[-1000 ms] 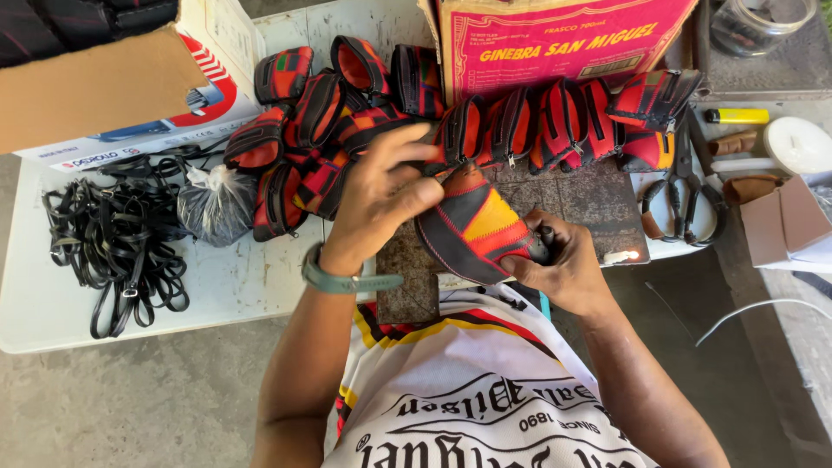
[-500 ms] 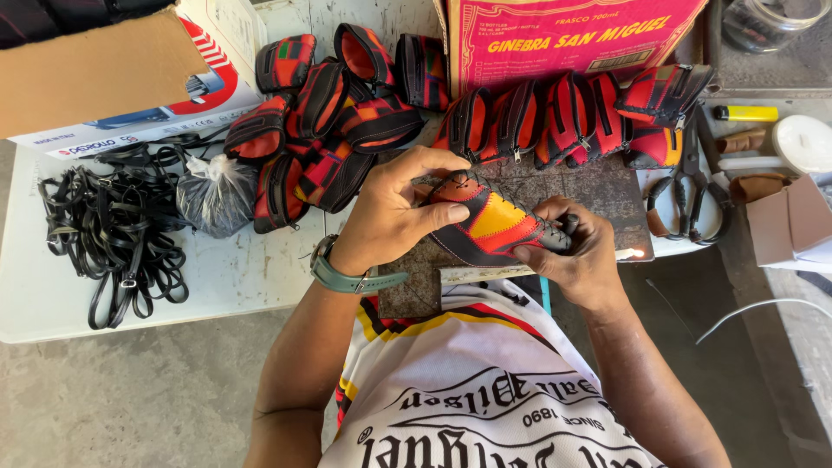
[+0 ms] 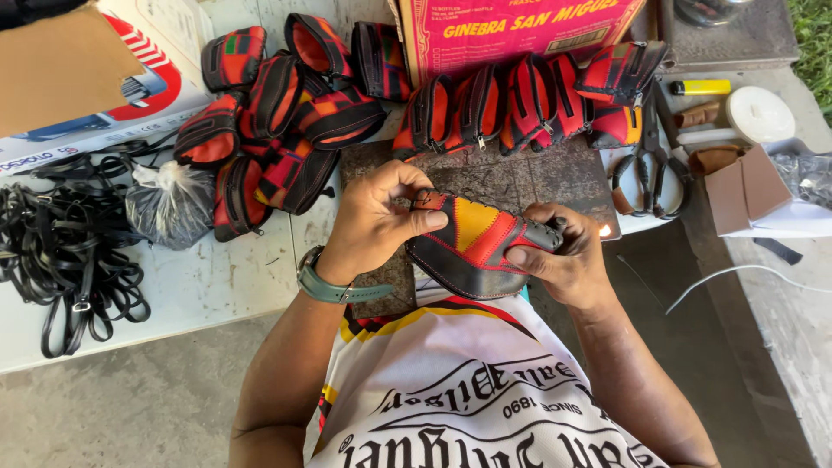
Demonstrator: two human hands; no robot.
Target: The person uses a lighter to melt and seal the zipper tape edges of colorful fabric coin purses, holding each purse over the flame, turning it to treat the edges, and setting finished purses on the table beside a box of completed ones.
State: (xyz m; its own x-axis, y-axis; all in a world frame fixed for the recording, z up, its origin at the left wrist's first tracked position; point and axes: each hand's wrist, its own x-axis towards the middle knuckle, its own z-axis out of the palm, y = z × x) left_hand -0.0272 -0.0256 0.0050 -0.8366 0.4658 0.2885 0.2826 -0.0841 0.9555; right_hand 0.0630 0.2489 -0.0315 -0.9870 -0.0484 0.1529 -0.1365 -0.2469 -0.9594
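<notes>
- Our left hand (image 3: 381, 221) pinches the pouch (image 3: 472, 244) at its left end, and our right hand (image 3: 563, 260) clamps the right end.
- The pouch's long axis runs left to right between both hands, above the dark mat (image 3: 520, 178).
- Finished pouches (image 3: 295, 121) lie beyond, well apart.

white table (image 3: 217, 286), concrete floor (image 3: 130, 416), daylight.

Between the fingers (image 3: 414, 224) a pouch (image 3: 475, 247) patched red, yellow and black; beyond them more pouches (image 3: 299, 113) in red-and-black patchwork; well left of them black straps (image 3: 61, 251) on the white tabletop (image 3: 199, 286).
</notes>
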